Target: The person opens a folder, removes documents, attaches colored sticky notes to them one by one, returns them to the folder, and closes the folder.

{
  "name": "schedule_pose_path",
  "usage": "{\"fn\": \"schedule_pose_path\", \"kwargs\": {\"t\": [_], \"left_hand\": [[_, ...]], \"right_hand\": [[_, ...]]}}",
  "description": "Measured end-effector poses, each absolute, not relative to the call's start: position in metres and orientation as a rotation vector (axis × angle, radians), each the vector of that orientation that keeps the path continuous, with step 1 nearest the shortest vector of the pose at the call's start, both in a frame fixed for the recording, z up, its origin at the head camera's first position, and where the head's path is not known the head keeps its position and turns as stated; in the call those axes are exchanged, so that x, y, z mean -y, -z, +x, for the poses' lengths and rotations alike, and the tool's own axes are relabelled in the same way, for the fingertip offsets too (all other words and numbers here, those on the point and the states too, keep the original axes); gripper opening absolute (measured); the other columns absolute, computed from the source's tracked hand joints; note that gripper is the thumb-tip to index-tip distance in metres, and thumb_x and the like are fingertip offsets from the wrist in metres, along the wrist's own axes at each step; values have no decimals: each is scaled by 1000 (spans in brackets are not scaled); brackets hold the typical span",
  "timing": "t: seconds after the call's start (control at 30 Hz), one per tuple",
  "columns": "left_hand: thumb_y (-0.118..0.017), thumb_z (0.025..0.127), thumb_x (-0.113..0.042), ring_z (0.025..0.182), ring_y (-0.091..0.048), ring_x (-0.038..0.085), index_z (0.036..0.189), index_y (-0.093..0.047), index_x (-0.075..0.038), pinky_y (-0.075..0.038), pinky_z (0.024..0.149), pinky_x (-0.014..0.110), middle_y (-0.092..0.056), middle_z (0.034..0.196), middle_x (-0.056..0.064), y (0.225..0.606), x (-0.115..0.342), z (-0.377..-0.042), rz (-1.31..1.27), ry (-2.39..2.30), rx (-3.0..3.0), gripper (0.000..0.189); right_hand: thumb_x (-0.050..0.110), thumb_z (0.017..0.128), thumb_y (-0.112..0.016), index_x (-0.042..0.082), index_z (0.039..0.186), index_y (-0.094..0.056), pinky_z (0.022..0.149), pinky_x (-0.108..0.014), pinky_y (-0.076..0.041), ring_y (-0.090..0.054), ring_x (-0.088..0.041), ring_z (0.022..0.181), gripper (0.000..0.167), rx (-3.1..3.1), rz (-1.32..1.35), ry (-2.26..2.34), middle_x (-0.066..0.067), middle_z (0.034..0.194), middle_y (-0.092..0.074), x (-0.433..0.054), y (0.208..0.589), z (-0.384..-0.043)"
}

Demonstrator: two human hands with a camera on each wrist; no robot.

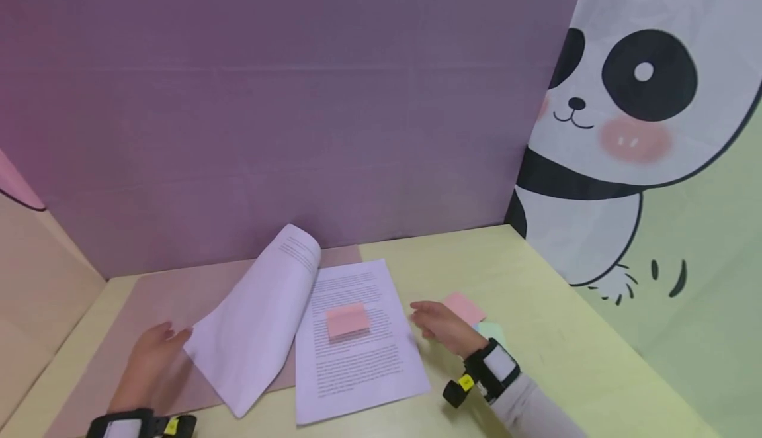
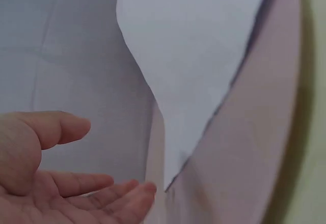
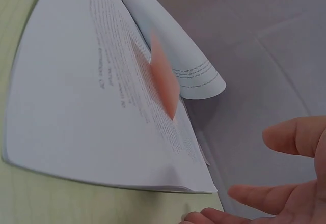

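A turned-over sheet of paper (image 1: 262, 319) curls up at the left, its printed side showing only at the far edge. My left hand (image 1: 156, 352) is beside its left corner, thumb and fingers spread apart; in the left wrist view that corner hangs just past the fingertips. To its right lies a stack of printed sheets (image 1: 357, 378) with a pink sticky note (image 1: 348, 319) on the top page; in the right wrist view the note (image 3: 165, 79) lifts away from the page. My right hand (image 1: 443, 325) hovers by the stack's right edge, holding nothing, fingers loosely extended.
Behind my right hand, a pink sticky pad (image 1: 464, 307) and a pale green one (image 1: 491, 332) lie on the wooden table (image 1: 565, 358). A pinkish mat (image 1: 202, 286) is under the papers at the left. A purple curtain (image 1: 268, 127) and a panda-print wall hanging (image 1: 595, 226) enclose the table.
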State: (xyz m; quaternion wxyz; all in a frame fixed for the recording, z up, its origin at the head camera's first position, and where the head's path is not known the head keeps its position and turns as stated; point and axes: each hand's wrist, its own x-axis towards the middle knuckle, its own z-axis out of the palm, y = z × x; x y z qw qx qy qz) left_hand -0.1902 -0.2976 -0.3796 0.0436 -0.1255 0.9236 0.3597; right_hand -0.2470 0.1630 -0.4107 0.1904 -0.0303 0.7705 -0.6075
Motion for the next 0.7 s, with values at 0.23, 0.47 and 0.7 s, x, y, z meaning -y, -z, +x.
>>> {"fn": "schedule_pose_path", "kwargs": {"t": [0.23, 0.47, 0.7], "left_hand": [[-40, 85, -2, 65, -60, 15, 120, -23, 30, -52, 63, 30, -51, 97, 40, 397, 295, -192, -333, -1371, -2771, 50], [-43, 85, -10, 93, -53, 45, 122, -31, 24, -44, 83, 47, -42, 114, 42, 400, 289, -194, -440, -1182, -2913, 52], [-44, 86, -17, 113, -31, 55, 123, -24, 27, -25, 98, 56, -28, 122, 46, 406, 295, -192, -568, -1176, -2889, 60]], "right_hand": [[16, 88, -50, -10, 129, -35, 86, -37, -43, -46, -27, 109, 51, -2157, -110, 1697, -27, 129, -41, -165, 413, -244], [16, 88, -49, -12, 129, -34, 88, -37, -43, -46, -28, 111, 52, -2131, -142, 1711, -28, 130, -39, -166, 415, -244], [16, 88, -48, -13, 128, -34, 90, -40, -43, -47, -29, 111, 50, -2120, -160, 1712, -28, 128, -42, -166, 417, -242]]}}
